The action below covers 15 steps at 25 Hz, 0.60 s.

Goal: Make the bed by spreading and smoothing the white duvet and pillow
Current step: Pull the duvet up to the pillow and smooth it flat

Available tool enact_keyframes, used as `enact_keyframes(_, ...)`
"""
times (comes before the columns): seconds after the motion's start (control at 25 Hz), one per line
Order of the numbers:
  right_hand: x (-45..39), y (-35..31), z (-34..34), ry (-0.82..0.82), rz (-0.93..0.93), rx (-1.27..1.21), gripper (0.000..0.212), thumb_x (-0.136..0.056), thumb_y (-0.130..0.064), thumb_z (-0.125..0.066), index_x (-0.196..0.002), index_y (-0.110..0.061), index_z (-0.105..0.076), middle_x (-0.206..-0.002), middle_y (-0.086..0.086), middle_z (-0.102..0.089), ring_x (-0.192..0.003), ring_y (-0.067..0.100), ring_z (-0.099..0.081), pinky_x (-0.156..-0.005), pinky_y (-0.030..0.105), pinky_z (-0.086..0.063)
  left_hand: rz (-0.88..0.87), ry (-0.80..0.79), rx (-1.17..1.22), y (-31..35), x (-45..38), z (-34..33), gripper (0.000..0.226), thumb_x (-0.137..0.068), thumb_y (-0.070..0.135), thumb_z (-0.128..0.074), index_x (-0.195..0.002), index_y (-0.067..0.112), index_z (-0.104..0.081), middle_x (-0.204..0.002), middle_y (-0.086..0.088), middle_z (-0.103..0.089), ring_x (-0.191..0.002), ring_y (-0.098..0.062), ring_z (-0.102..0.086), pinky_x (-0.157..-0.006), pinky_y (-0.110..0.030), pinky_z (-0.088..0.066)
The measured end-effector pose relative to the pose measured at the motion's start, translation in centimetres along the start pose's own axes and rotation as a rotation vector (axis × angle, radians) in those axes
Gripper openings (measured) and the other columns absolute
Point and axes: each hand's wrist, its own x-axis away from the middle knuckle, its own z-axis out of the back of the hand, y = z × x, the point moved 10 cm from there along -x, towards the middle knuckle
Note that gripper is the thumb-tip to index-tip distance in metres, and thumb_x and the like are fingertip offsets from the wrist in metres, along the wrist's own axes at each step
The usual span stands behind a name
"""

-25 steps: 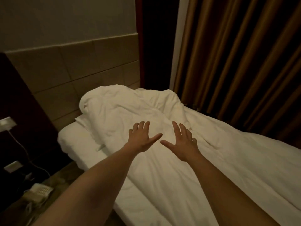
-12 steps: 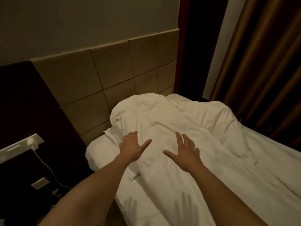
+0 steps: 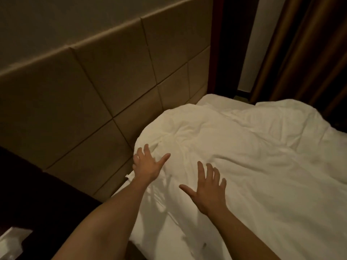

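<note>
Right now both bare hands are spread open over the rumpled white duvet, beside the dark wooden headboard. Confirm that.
One detail is wrong: the headboard is padded beige panels, not dark wood, as the head view shows. The left hand and right hand are indeed spread open over the rumpled white duvet.

Both bare arms reach forward over the bed. The left hand (image 3: 147,167) has its fingers spread, palm down, at the near corner of the crumpled white duvet (image 3: 244,156), its fingertips at the rounded fold beside the headboard (image 3: 105,87). The right hand (image 3: 207,188) is also spread flat, palm down, just above or on the duvet; contact cannot be told. Finger shadows fall on the cloth between the 2 hands. The duvet lies bunched and creased over the head of the bed, reaching the padded, square-panelled beige headboard. Brown curtains (image 3: 309,49) hang at the far side, upper right.
</note>
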Motion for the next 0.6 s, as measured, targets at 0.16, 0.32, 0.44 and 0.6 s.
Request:
enact_keyframes(0.16, -5.5, -3.5, -7.2, 0.067, -0.143, -0.076, 0.102, -0.084, -0.090, -0.022, -0.148, -0.011, -0.038, -0.135, 0.026, -0.058, -0.119, 0.048, -0.058, -0.089, 0.069, -0.047, 0.016, -0.038, 0.001, -3.2, -10.9, -3.3, 0.116, -0.070, 0.093, -0.050, -0.159, 0.032, -0.006, -0.166, -0.007, -0.006, -0.150, -0.039, -0.009, -0.116, -0.062, -0.023)
enact_keyframes(0.32, -7.7, -4.8, -12.3, 0.178, -0.224, -0.092, 0.101, -0.083, -0.086, -0.041, -0.150, -0.011, -0.044, -0.133, 0.029, -0.053, -0.124, 0.048, -0.051, -0.100, 0.065, -0.039, 0.092, -0.032, 0.204, -6.1, -16.6, -7.7, 0.108, -0.072, 0.091, -0.050, -0.157, 0.037, -0.010, -0.159, -0.012, -0.024, -0.142, -0.043, -0.030, -0.112, -0.062, -0.032)
enact_keyframes(0.44, -8.9, -4.5, -13.1, 0.308, -0.214, -0.086, 0.092, -0.088, -0.081, -0.042, -0.139, -0.005, -0.053, -0.109, 0.023, -0.057, -0.098, 0.040, -0.057, -0.088, 0.053, -0.047, 0.012, 0.049, 0.417, -4.7, -16.8, -8.8, 0.086, -0.079, 0.083, -0.055, -0.143, 0.028, -0.041, -0.134, -0.011, -0.058, -0.122, -0.038, -0.055, -0.102, -0.047, -0.046)
enact_keyframes(0.6, -9.3, -3.5, -11.1, 0.272, -0.249, -0.212, 0.089, -0.084, -0.088, -0.024, -0.120, -0.010, -0.048, -0.090, 0.014, -0.066, -0.077, 0.037, -0.065, -0.065, 0.041, -0.053, -0.132, 0.040, 0.346, -1.8, -16.1, -5.1, 0.091, -0.064, 0.099, -0.044, -0.115, 0.026, -0.062, -0.108, -0.004, -0.069, -0.103, -0.030, -0.064, -0.092, -0.048, -0.054)
